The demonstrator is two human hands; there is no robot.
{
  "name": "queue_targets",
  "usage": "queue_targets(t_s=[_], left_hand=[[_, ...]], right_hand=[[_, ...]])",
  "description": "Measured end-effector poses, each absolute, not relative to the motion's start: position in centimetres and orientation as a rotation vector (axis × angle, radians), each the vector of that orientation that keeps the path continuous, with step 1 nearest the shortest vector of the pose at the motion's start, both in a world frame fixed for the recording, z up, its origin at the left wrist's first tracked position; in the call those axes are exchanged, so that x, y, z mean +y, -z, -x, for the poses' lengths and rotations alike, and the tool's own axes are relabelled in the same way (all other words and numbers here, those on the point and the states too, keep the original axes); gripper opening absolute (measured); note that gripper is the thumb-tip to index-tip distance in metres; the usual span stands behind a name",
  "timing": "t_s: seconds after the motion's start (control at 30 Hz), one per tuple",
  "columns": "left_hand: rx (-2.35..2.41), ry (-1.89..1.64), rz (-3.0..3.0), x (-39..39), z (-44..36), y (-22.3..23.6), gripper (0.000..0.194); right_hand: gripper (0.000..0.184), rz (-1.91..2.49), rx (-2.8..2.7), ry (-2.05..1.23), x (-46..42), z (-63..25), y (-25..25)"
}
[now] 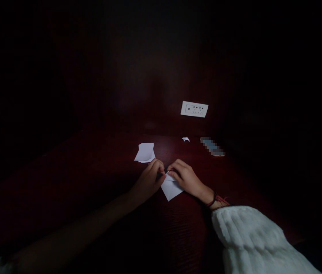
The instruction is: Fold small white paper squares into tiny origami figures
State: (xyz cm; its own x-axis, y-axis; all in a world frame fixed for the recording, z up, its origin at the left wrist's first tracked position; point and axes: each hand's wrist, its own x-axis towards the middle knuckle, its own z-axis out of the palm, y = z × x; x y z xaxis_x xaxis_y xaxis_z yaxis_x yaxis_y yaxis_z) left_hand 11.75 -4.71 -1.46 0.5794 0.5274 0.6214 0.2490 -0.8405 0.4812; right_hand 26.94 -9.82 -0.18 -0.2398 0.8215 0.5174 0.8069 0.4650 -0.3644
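A sheet of white paper (pixel 171 190) lies on the dark red table, one corner pointing toward me and a crease running across its upper part. My left hand (pixel 152 176) pinches the paper's far left edge between thumb and curled fingers. From the other side, my right hand (pixel 186 178) is closed on the far right edge, its fingertips close to those of the left. The far corner of the sheet is partly hidden by the fingers. Just beyond my left hand rests a small stack of white paper sheets (pixel 145 152).
Farther back on the table (pixel 106 160) sit a small folded white paper piece (pixel 186 139) and, to its right, a phone (pixel 212 147) with a blurred-out screen. A white socket panel (pixel 194 109) is on the wall behind. The surroundings are very dark.
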Motion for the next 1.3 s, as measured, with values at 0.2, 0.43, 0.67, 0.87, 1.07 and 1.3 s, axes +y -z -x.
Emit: queue_targets(t_s=[0.2,0.43,0.67,0.87,1.07,1.3], left_hand=[[0.648,-1.073,-2.408,-4.4,-11.7,1.9,0.015],[0.577,-0.862,-2.248,-4.0,-11.8,2.5,0.019],[0.646,-0.964,-2.277,-3.5,-11.7,2.7,0.015],[0.6,-0.98,-2.37,-3.4,-11.7,2.7,0.009],[0.606,-0.921,-2.486,-3.3,-11.6,2.4,0.006],[0.602,-0.895,-2.51,-3.6,-11.6,2.1,0.006]], right_hand=[[0.01,1.415,-2.11,0.046,-9.9,-27.0,-0.1],[0.011,1.53,-2.063,0.01,-9.7,-27.2,0.6],[0.022,1.384,-2.079,-0.088,-9.8,-27.6,0.1],[0.015,1.368,-2.061,-0.157,-10.1,-27.8,0.1],[0.014,1.36,-2.037,-0.189,-10.1,-27.5,0.3],[0.007,1.361,-2.096,-0.162,-10.1,-27.4,0.3]])
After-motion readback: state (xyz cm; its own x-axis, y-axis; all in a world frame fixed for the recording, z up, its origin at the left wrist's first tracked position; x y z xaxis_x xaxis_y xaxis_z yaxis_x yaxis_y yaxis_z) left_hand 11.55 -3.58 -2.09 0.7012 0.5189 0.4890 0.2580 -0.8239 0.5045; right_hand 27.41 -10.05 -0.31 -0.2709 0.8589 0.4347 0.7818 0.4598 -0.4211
